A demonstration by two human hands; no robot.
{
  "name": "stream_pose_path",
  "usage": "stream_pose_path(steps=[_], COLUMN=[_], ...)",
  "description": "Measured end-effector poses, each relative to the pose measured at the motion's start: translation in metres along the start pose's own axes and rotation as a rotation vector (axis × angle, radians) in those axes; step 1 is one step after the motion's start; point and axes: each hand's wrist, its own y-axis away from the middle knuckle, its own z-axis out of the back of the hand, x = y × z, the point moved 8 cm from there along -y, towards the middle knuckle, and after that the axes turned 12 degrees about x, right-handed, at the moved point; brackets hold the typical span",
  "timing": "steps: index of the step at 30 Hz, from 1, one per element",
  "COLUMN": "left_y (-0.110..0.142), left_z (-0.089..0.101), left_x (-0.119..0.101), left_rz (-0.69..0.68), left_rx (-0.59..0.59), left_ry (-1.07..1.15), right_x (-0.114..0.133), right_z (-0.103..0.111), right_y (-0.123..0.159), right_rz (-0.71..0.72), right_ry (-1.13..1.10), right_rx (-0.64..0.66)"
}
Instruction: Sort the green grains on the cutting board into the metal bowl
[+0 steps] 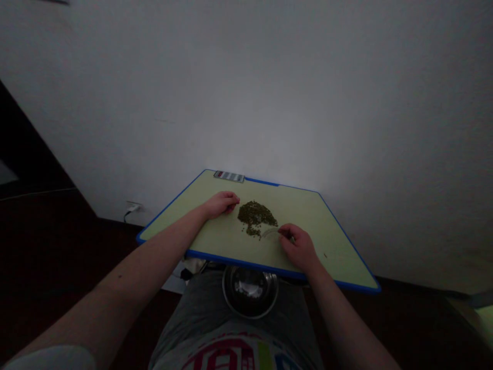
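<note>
A pile of small greenish-brown grains, like dried beans or peppercorns (254, 211), lies on a pale yellow board (227, 241) with a blue rim. Several loose grains trail off its near side. My left hand (222, 204) rests at the pile's left edge, thumb and fingertips pressed together; whether anything is between them is too small to see. To the right of the pile, my right hand (296, 244) pinches a thin, clear curved strip (269, 232). The strip's free end points left, beside the loose grains.
A phone-like flat object (229, 177) lies at the board's far left edge. Below the near edge, a shiny metal bowl (250, 293) sits on my lap. The white wall (262, 103) rises just behind the board. A plug in a socket (133, 207) is at left.
</note>
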Motion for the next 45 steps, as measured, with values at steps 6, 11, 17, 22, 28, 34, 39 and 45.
stream_pose_path(steps=[6, 11, 17, 22, 28, 34, 39, 45], left_y=[0.000, 0.000, 0.002, 0.002, 0.001, 0.001, 0.001, 0.001], left_z=[0.000, 0.000, -0.001, -0.002, -0.001, 0.000, -0.001, -0.001], left_x=[0.000, -0.001, -0.002, -0.004, -0.003, -0.002, -0.003, -0.002], left_rz=[-0.001, 0.006, 0.018, -0.003, -0.002, -0.008, -0.023, -0.006], left_rx=[0.000, 0.006, -0.009, 0.002, -0.013, -0.008, 0.000, -0.004], left_ry=[-0.022, -0.036, -0.045, -0.045, -0.028, -0.019, -0.005, -0.018], right_x=[-0.009, -0.007, -0.003, 0.000, 0.009, 0.019, 0.019, 0.017], right_z=[-0.002, -0.009, -0.016, -0.023, -0.028, -0.029, -0.031, -0.032], right_y=[-0.003, -0.004, -0.005, -0.002, 0.001, 0.004, 0.007, 0.009], right_rz=[-0.066, -0.052, -0.032, -0.006, 0.054, 0.114, 0.114, 0.105], right_ry=[0.019, 0.045, 0.035, -0.004, -0.037, -0.056, -0.085, -0.105], right_rx=[0.003, 0.062, 0.156, 0.237, 0.330, 0.386, 0.413, 0.436])
